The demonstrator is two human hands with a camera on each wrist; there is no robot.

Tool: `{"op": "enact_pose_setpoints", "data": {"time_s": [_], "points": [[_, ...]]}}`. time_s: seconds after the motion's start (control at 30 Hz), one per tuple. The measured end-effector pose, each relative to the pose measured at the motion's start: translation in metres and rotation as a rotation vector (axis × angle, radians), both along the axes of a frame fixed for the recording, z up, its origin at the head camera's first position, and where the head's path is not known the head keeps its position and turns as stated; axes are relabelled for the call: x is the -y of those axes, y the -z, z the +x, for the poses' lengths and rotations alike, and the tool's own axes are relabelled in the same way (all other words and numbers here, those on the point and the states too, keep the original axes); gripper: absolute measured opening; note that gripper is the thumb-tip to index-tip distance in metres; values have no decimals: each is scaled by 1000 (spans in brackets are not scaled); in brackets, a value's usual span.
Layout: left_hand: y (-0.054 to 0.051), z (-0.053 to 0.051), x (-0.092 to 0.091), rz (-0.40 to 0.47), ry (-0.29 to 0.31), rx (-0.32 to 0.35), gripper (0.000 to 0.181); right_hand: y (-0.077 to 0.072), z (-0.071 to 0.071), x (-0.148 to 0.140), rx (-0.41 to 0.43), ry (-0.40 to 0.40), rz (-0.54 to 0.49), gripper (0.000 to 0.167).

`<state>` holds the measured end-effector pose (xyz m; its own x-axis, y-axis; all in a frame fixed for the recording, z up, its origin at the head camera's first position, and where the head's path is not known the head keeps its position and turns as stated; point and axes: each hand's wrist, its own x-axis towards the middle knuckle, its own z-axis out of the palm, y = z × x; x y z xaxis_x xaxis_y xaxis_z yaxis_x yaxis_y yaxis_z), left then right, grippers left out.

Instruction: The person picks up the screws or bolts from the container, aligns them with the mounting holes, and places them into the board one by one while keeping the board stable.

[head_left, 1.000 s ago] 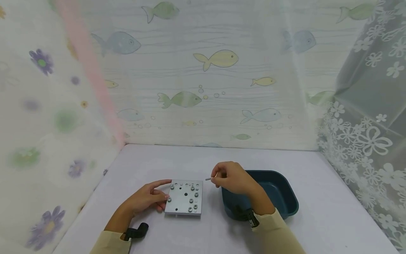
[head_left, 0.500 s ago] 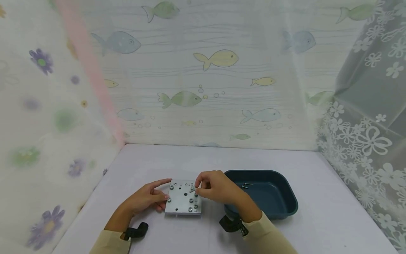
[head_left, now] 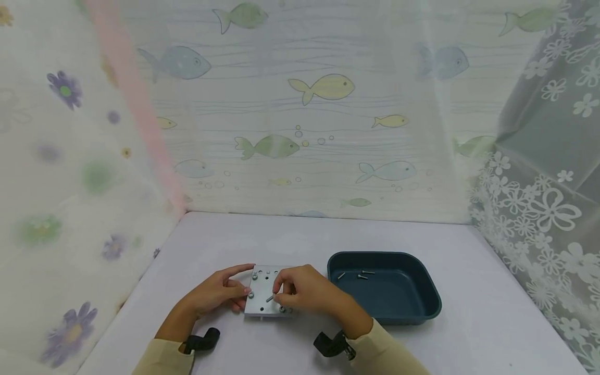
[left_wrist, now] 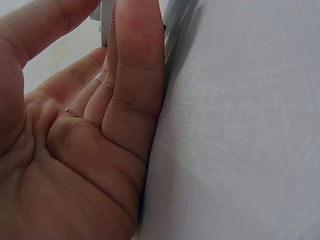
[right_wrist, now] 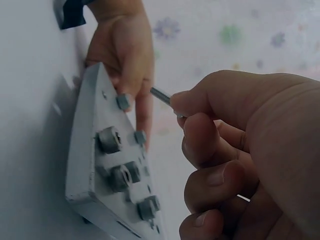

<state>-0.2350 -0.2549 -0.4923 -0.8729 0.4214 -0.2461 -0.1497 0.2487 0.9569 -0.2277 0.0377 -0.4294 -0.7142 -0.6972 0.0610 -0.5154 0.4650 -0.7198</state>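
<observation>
My left hand grips the left side of a square metal plate, its thumb on the top face and its index finger along the far corner. In the left wrist view the plate edge shows between thumb and fingers. Thick socket-head screws stand in several of the plate's holes. Over the plate, my right hand pinches a thin metal screw between thumb and index finger. Its shank points away from the fingertips, apart from the plate; the fingers hide the other end.
To the right stands a dark blue tray with a few thin screws lying in its far left part. A white cloth covers the table. Patterned curtains hang behind and on both sides.
My right hand has moved left from beside the tray to over the plate, carrying the screw and uncovering the tray. My left hand has stayed on the plate.
</observation>
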Motion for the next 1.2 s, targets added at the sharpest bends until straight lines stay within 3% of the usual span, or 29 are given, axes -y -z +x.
{"op": "enact_pose_setpoints", "data": {"time_s": [0.37, 0.6, 1.2], "points": [[0, 0, 0, 7, 6, -5, 75, 16, 6, 15, -77, 24, 90, 9], [0, -1, 0, 8, 7, 0, 75, 14, 10, 20, -140, 41, 150, 7], [1, -1, 0, 4, 0, -5, 75, 23, 16, 29, -244, 71, 152, 5]]}}
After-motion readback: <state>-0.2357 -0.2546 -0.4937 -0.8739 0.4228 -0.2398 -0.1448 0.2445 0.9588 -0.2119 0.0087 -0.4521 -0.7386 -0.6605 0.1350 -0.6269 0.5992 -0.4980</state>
